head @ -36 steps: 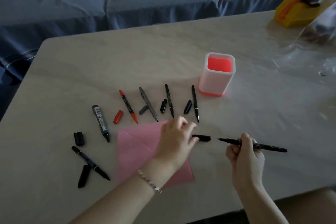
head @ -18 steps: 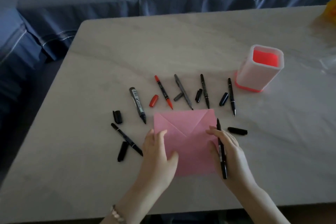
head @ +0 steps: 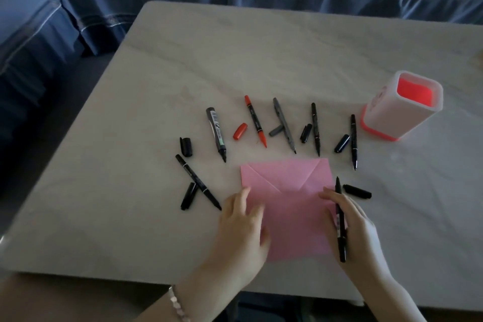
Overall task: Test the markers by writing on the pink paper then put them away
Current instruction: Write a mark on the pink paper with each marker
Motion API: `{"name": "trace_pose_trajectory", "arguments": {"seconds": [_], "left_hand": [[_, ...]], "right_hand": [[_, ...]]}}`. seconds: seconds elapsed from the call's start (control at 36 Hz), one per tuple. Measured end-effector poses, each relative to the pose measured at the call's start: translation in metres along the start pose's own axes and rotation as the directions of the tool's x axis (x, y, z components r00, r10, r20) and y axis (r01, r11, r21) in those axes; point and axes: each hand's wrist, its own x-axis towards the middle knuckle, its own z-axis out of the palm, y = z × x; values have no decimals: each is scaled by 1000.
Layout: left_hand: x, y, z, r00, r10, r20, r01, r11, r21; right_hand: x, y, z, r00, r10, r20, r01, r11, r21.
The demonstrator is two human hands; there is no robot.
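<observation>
Right hand [head: 350, 227] grip holding black marker [head: 340, 219], left hand [head: 241, 227] flat, fingers spread, on pink paper [head: 290, 191] between the hands, desk [head: 235, 65] beneath

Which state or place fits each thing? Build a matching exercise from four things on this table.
Things:
1. red marker
2. pink paper
3. pen holder
4. thin black marker

States:
A. upright, holding no markers
B. held in the right hand
C. uncapped, cap beside it
D. pressed flat under both hands

Pairs: 1-C, 2-D, 3-A, 4-B
</observation>
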Motion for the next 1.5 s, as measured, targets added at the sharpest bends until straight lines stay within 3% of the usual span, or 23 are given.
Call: {"name": "trace_pose_trajectory", "arguments": {"seconds": [0.14, 0.25, 0.33, 0.44, 0.56, 0.67, 1.0, 1.17, 1.5], "left_hand": [[10, -17, -4, 992, 123, 10, -121, 952, 283], [16, -24, -4, 981, 194, -1, -182, 922, 342], [18, -34, -1, 980, 198, -19, -169, 881, 442], [22, -44, 3, 979, 203, -13, -175, 874, 453], [27, -47, 0, 973, 232, -20, -201, 883, 423], [30, -51, 3, 962, 271, -43, -232, 885, 403], [34, -55, 10, 951, 285, -122, -228, 909, 349], [34, -54, 10, 967, 235, -102, -185, 917, 354], [33, -51, 8, 967, 240, -91, -194, 914, 356]], "right_hand": [[2, 3, -4, 1000, 0, 6, 0, 996, -94], [6, -4, -4, 998, -54, -27, 50, 990, -129], [15, -18, 1, 994, 26, -107, -13, 993, 118], [38, -44, 20, 989, 82, -124, -19, 897, 441], [59, -66, 39, 995, 64, -80, -4, 803, 597], [78, -76, 64, 992, 119, -45, -63, 764, 642], [94, -65, 85, 976, 150, -157, -47, 851, 523], [97, -58, 91, 954, 112, -277, -3, 931, 365], [95, -53, 96, 960, 26, -278, 51, 963, 266]]}}
